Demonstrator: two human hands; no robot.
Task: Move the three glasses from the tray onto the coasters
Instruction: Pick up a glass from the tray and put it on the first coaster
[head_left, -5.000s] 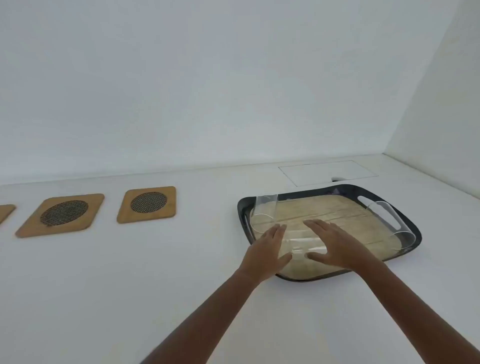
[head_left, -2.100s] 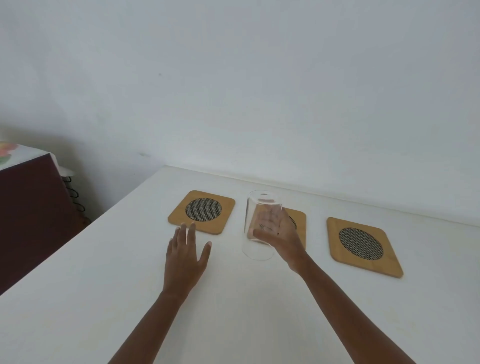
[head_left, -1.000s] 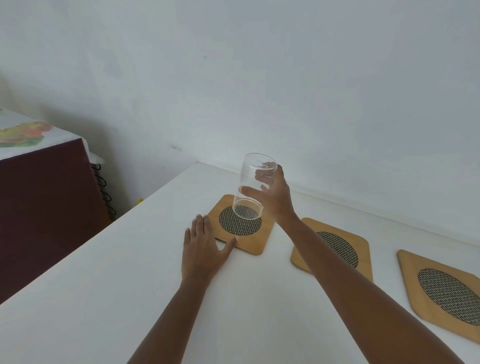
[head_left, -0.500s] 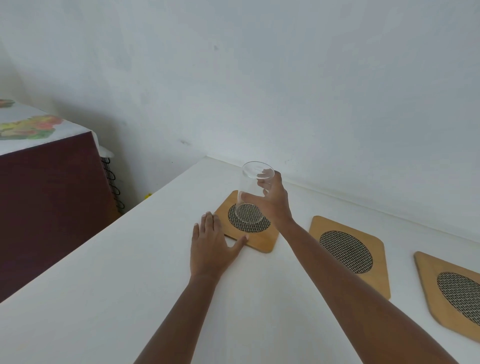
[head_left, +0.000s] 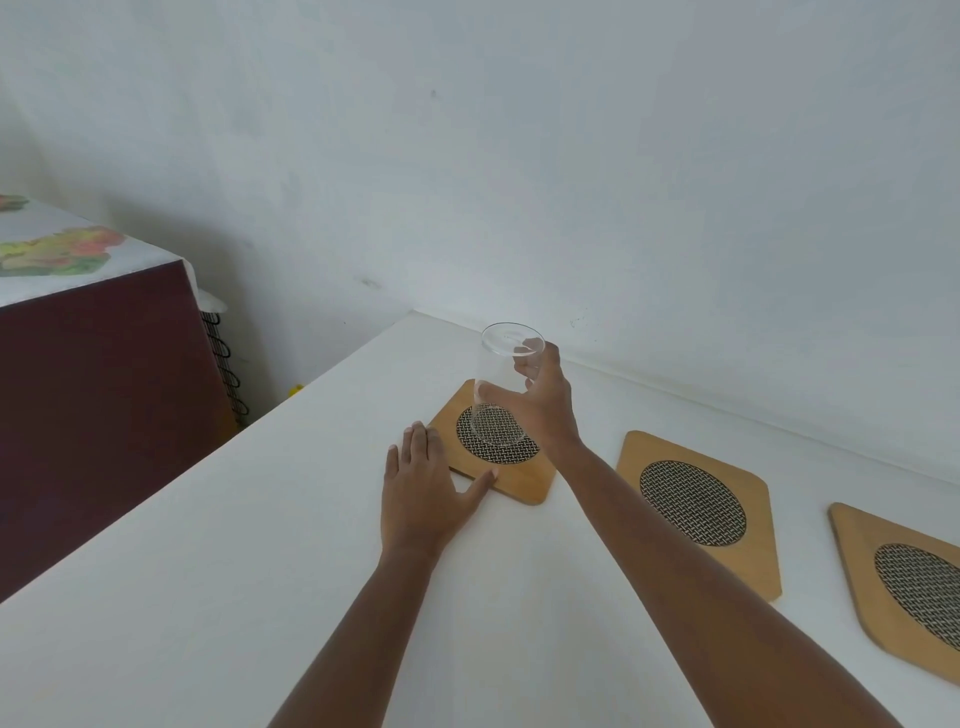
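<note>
A clear glass (head_left: 503, 379) stands upright on the dark mesh centre of the leftmost wooden coaster (head_left: 524, 483). My right hand (head_left: 545, 402) is wrapped around the glass from the right. My left hand (head_left: 421, 493) lies flat on the white table with fingers spread, its thumb and fingertips touching the near-left edge of that coaster. Two more wooden coasters sit to the right: the middle coaster (head_left: 696, 506) and the right coaster (head_left: 904, 587), both bare. The tray and the other glasses are out of view.
The white table (head_left: 208, 571) ends at a left edge, with a drop beyond it. A dark maroon cabinet (head_left: 98, 400) with a patterned cloth on top stands to the left. A white wall runs close behind the coasters.
My right hand has lowered the glass down onto the leftmost coaster. My left hand has stayed flat against the coaster's near edge.
</note>
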